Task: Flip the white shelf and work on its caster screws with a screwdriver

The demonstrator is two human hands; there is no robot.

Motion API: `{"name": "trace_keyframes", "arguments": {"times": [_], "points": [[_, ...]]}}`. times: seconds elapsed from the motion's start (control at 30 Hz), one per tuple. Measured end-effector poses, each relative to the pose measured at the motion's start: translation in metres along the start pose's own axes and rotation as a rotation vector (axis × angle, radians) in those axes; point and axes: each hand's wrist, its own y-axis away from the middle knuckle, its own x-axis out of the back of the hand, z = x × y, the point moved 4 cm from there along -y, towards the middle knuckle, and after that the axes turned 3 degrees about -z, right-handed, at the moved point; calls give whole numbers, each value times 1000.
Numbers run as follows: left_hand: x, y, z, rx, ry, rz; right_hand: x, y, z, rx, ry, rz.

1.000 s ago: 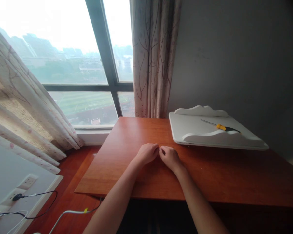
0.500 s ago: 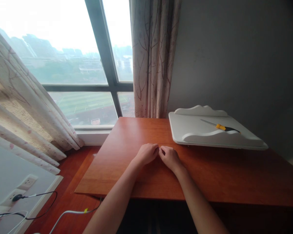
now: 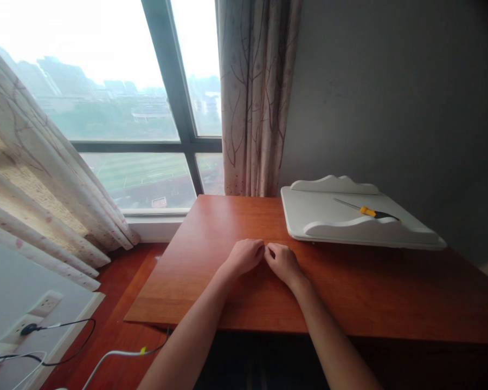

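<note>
My left hand rests on the brown wooden table with its fingers curled closed. Beside it, my right hand is curled too, its thumb and fingertips pressed together around a small dark gap. The fingertips of both hands meet or nearly meet. Anything between them is hidden or too small to make out. Beyond my right hand lies a white board with wavy raised rails along two sides. On it lies a hand tool with a narrow metal blade and a yellow and black handle.
A window and patterned curtains stand behind the table and to the left. At lower left, a black plug sits in a wall socket, and a white cable runs near the table's front left edge. A grey wall rises at right.
</note>
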Motion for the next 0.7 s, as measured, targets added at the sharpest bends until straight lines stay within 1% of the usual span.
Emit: {"name": "trace_keyframes", "arguments": {"times": [0.7], "points": [[1, 1, 1, 13, -3, -10, 0, 0, 0, -3, 9, -3]]}}
